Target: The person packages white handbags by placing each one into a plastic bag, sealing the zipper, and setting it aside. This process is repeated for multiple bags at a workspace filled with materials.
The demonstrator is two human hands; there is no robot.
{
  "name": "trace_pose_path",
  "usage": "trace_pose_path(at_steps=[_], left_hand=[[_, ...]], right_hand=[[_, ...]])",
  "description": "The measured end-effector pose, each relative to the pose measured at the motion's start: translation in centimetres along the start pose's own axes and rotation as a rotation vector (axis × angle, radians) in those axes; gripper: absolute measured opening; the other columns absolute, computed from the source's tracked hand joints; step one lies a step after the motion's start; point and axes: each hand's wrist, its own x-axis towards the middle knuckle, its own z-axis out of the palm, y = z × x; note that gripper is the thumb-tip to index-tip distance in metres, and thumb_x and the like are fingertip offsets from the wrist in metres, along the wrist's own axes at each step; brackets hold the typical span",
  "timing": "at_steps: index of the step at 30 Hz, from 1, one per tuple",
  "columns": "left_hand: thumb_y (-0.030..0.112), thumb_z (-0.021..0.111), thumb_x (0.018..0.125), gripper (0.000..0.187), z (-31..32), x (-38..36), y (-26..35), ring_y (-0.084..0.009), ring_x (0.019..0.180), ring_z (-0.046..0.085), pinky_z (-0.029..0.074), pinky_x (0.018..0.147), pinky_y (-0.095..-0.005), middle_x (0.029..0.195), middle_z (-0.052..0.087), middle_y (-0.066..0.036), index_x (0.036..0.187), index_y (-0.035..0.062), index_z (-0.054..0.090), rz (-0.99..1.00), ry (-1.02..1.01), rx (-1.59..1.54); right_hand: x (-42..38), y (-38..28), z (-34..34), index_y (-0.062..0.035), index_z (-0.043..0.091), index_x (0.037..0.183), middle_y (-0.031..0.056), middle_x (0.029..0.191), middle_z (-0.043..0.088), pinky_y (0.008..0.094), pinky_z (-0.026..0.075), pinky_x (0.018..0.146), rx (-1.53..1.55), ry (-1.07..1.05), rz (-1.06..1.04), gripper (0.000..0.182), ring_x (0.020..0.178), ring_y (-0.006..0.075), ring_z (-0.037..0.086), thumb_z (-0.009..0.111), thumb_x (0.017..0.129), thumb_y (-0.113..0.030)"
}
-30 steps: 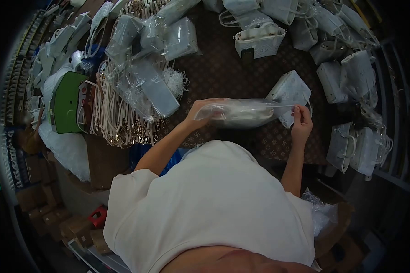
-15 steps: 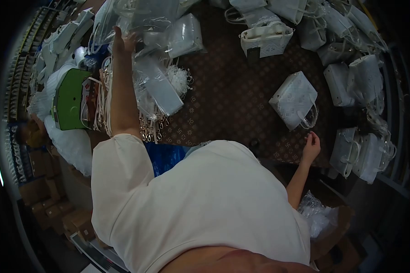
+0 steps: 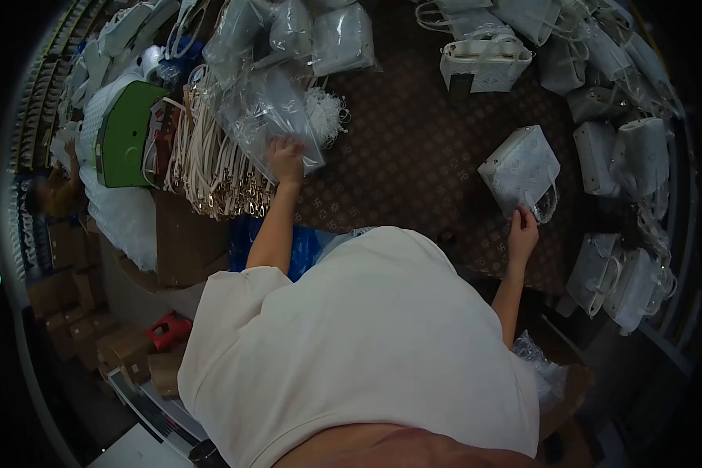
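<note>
My left hand (image 3: pixel 286 160) rests on clear plastic bags (image 3: pixel 277 105) on the brown patterned table (image 3: pixel 390 168), its fingers curled on the lower part of the plastic. Beside it lies a bundle of cream straps (image 3: pixel 210 148) with gold clasps. My right hand (image 3: pixel 524 226) is at the lower corner of a white handbag (image 3: pixel 522 168), by its handle; its fingers are closed, and whether they grip the bag is too small to tell. White tags or strings (image 3: pixel 325 117) lie in a heap right of the plastic.
More white handbags (image 3: pixel 487 64) stand at the back and along the right side. At left are a green case (image 3: pixel 121 136), white wrapped bundles (image 3: pixel 121 226) and cardboard boxes (image 3: pixel 125 351). Another person (image 3: pixel 58 191) is at the far left.
My left hand has come down and toward me from the far left, onto the plastic bags. My right hand has moved up to the white handbag's corner.
</note>
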Motion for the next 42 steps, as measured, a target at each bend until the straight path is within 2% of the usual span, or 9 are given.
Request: trace_pose_path(at_steps=[7, 9, 16, 23, 27, 30, 37, 39, 42], left_hand=[[0.014, 0.063, 0.073, 0.013, -5.6, 1.3, 7.8, -0.0258, 0.074, 0.055, 0.043, 0.067, -0.0354, 0.070, 0.058, -0.007, 0.067, 0.0028, 0.060, 0.225, -0.008, -0.090], [0.017, 0.058, 0.082, 0.022, -9.2, 2.1, 13.8, -0.0163, 0.054, 0.052, 0.040, 0.051, -0.0280, 0.060, 0.054, -0.005, 0.065, 0.0027, 0.056, -0.118, -0.235, -0.625], [0.026, 0.052, 0.088, 0.028, -11.8, 7.5, 19.7, -0.0047, 0.043, 0.042, 0.029, 0.038, -0.0193, 0.055, 0.046, 0.003, 0.068, 0.0077, 0.049, -0.430, -0.469, -1.212], [0.025, 0.053, 0.086, 0.024, -12.0, 9.9, 18.9, -0.0048, 0.041, 0.040, 0.031, 0.036, -0.0195, 0.053, 0.046, 0.003, 0.072, 0.0063, 0.056, -0.655, -1.083, -1.424], [0.022, 0.050, 0.088, 0.023, -12.0, 10.4, 18.5, -0.0047, 0.040, 0.041, 0.029, 0.034, -0.0170, 0.052, 0.048, 0.003, 0.075, 0.0048, 0.056, -0.810, -1.508, -2.148], [0.022, 0.047, 0.090, 0.023, -12.0, 10.9, 19.6, -0.0043, 0.038, 0.040, 0.027, 0.031, -0.0155, 0.056, 0.052, 0.000, 0.080, 0.0036, 0.057, -0.945, -0.903, -1.756], [0.023, 0.055, 0.085, 0.027, -1.8, 15.3, 10.7, -0.0117, 0.061, 0.056, 0.044, 0.052, -0.0228, 0.076, 0.057, -0.009, 0.086, -0.0030, 0.058, -0.714, -0.794, -1.231], [0.021, 0.060, 0.080, 0.027, -0.2, 15.2, 9.6, -0.0183, 0.073, 0.059, 0.045, 0.063, -0.0272, 0.075, 0.058, -0.012, 0.086, -0.0045, 0.057, -0.183, -0.050, -0.408], [0.019, 0.060, 0.078, 0.025, -5.4, 12.0, 17.9, -0.0248, 0.072, 0.059, 0.046, 0.064, -0.0304, 0.077, 0.059, -0.014, 0.090, -0.0024, 0.058, 0.118, -0.087, -0.685]], right_hand=[[-1.6, -3.4, 3.1, 0.0002, 0.060, 0.095, 0.0093, 0.085, 0.060, 0.0255, 0.047, 0.063, 0.046, -0.174, -0.107, 0.016, 0.070, 0.0153, 0.059, 0.055, 0.083, -0.008], [-2.1, -3.7, 4.8, -0.0006, 0.059, 0.099, 0.0112, 0.090, 0.059, 0.0270, 0.047, 0.067, -0.068, -0.341, -0.278, 0.022, 0.075, 0.0187, 0.059, 0.060, 0.078, -0.009], [-3.6, -10.5, 9.8, -0.0101, 0.017, 0.137, 0.0148, 0.136, 0.028, 0.0369, 0.026, 0.102, 0.254, -0.593, -0.567, 0.098, 0.127, 0.0282, 0.028, 0.077, 0.061, -0.023], [0.4, -10.4, 13.1, -0.0104, 0.009, 0.139, 0.0091, 0.141, 0.024, 0.0372, 0.017, 0.104, 0.633, -0.601, -0.323, 0.104, 0.129, 0.0232, 0.024, 0.077, 0.061, -0.019], [0.7, -11.9, 14.4, -0.0082, 0.039, 0.128, 0.0100, 0.134, 0.036, 0.0354, 0.029, 0.098, 0.798, -0.955, -0.384, 0.068, 0.121, 0.0212, 0.035, 0.071, 0.068, -0.012], [0.0, -12.9, 14.5, -0.0044, 0.063, 0.101, 0.0107, 0.121, 0.050, 0.0270, 0.045, 0.081, 0.802, -1.025, -0.332, 0.025, 0.103, 0.0156, 0.052, 0.063, 0.076, -0.009], [1.7, -9.0, 15.1, -0.0014, 0.060, 0.080, 0.0012, 0.067, 0.060, 0.0233, 0.041, 0.051, 0.702, -0.579, 0.148, 0.014, 0.054, 0.0106, 0.051, 0.060, 0.080, -0.015], [2.2, -5.0, 16.2, -0.0012, 0.061, 0.079, 0.0011, 0.065, 0.059, 0.0232, 0.042, 0.051, 0.070, -0.153, -0.099, 0.018, 0.057, 0.0099, 0.054, 0.062, 0.078, -0.019], [2.1, -1.4, 16.9, -0.0002, 0.062, 0.075, 0.0063, 0.063, 0.060, 0.0247, 0.045, 0.051, -0.110, -0.073, -0.122, 0.022, 0.056, 0.0160, 0.060, 0.059, 0.078, -0.022]])
